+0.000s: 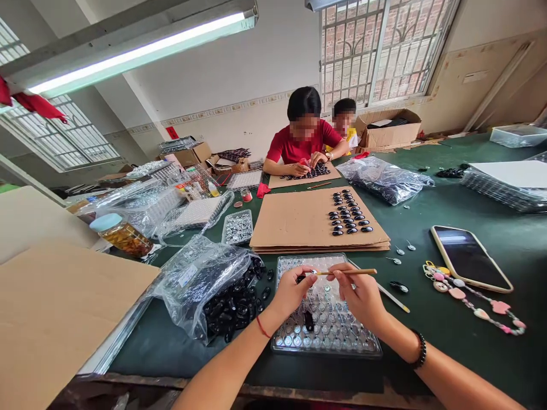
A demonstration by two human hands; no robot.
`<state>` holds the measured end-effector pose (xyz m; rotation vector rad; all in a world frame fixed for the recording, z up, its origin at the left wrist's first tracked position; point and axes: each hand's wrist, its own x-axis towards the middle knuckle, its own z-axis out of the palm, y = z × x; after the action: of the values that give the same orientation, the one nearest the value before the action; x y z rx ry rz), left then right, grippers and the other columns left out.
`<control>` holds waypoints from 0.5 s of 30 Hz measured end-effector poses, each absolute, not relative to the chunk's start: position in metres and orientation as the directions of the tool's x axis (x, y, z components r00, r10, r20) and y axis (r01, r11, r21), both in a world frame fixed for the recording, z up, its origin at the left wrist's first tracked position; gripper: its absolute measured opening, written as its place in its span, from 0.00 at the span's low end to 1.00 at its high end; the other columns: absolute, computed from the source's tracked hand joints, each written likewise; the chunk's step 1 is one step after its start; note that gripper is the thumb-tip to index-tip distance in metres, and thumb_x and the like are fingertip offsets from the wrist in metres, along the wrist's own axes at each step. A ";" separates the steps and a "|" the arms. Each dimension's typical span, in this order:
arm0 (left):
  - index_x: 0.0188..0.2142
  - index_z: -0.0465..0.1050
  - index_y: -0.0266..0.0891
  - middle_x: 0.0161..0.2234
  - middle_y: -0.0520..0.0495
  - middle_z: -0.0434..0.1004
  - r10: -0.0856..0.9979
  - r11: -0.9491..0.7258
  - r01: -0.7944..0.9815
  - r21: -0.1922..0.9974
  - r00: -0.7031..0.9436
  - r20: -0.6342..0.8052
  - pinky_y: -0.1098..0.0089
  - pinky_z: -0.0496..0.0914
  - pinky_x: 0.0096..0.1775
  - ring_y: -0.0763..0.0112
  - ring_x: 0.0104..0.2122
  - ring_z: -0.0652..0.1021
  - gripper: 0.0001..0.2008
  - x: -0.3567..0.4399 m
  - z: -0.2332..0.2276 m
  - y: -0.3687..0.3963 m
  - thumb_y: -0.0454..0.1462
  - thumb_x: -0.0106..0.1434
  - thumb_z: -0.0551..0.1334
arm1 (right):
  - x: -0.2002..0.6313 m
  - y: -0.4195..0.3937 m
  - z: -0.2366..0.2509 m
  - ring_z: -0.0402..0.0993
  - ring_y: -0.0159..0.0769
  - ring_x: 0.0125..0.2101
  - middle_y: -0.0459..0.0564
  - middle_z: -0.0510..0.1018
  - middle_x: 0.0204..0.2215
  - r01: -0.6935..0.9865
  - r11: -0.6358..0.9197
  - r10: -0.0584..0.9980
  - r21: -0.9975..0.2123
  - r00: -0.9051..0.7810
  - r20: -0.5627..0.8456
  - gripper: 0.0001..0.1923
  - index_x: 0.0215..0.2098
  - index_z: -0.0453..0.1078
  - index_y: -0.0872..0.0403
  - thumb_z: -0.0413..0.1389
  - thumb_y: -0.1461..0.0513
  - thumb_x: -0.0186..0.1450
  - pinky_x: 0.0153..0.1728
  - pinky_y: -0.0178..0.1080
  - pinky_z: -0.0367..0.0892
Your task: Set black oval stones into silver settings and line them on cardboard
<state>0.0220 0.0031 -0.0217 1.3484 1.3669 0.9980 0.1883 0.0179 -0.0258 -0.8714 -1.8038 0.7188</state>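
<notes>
My left hand [293, 291] is closed, pinching a small black oval piece [301, 279] partly hidden by the fingers. In my right hand [358, 293] is a thin wooden-handled stick [361, 271], gripped like a pen, its tip at the black piece. Both hands hover over a clear plastic tray [376, 348] with rows of small round shiny pieces. One loose black piece [309, 320] lies on the tray. To the left, a clear plastic bag [179, 285] spills a heap of black oval pieces [233, 310]. Beyond the tray, finished-looking glossy black pieces [351, 214] stand in rows on stacked cardboard [290, 219].
A phone [470, 256] with a beaded strap [482, 310] lies at right. A small box of silvery pieces [237, 227] and a jar [122, 234] stand at left. Across the green table [427, 222], a person in a red top [282, 145] handles black pieces; another person [351, 136] is behind.
</notes>
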 end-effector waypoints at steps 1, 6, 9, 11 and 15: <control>0.37 0.70 0.33 0.20 0.56 0.61 0.996 0.064 0.225 0.972 0.043 -0.075 0.77 0.56 0.19 0.81 0.16 0.60 0.20 0.022 -0.023 0.003 0.47 0.53 0.59 | 0.189 0.018 -0.026 0.63 0.27 0.14 0.48 0.74 0.24 0.233 0.564 0.821 -0.792 -0.261 0.507 0.11 0.33 0.65 0.55 0.43 0.59 0.66 0.16 0.31 0.60; 0.38 0.70 0.34 0.23 0.53 0.66 0.998 -0.017 0.323 0.946 -0.054 0.036 0.78 0.58 0.19 0.82 0.16 0.62 0.19 0.003 -0.020 0.015 0.46 0.54 0.57 | 0.195 0.021 -0.022 0.61 0.25 0.12 0.48 0.73 0.23 0.115 0.500 0.865 -0.859 -0.126 0.486 0.12 0.34 0.63 0.56 0.43 0.57 0.66 0.14 0.30 0.59; 0.38 0.70 0.35 0.24 0.50 0.70 0.948 -0.024 0.510 0.860 -0.263 0.182 0.76 0.60 0.20 0.80 0.16 0.65 0.17 -0.035 0.000 0.040 0.45 0.55 0.56 | 0.197 0.025 -0.021 0.62 0.25 0.12 0.48 0.73 0.24 0.078 0.486 0.873 -0.871 -0.083 0.480 0.12 0.34 0.63 0.56 0.43 0.56 0.65 0.13 0.30 0.59; 0.38 0.70 0.34 0.25 0.49 0.71 0.905 -0.005 0.552 0.834 -0.351 0.238 0.75 0.61 0.22 0.78 0.16 0.66 0.15 -0.064 0.019 0.059 0.42 0.55 0.57 | 0.198 0.027 -0.022 0.61 0.25 0.12 0.48 0.73 0.24 0.074 0.485 0.874 -0.872 -0.080 0.479 0.12 0.34 0.63 0.56 0.43 0.56 0.65 0.13 0.30 0.59; 0.41 0.68 0.35 0.30 0.46 0.72 0.815 0.014 0.599 0.801 -0.471 0.338 0.73 0.62 0.26 0.76 0.19 0.67 0.15 -0.087 0.039 0.071 0.39 0.54 0.59 | 0.201 0.032 -0.021 0.61 0.25 0.12 0.48 0.73 0.24 0.082 0.481 0.876 -0.873 -0.074 0.476 0.12 0.34 0.63 0.56 0.43 0.56 0.65 0.13 0.30 0.58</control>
<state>-0.0873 0.0715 0.0394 1.4763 2.0675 1.4411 0.2006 0.0323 -0.0205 -0.8724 -1.5138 0.8175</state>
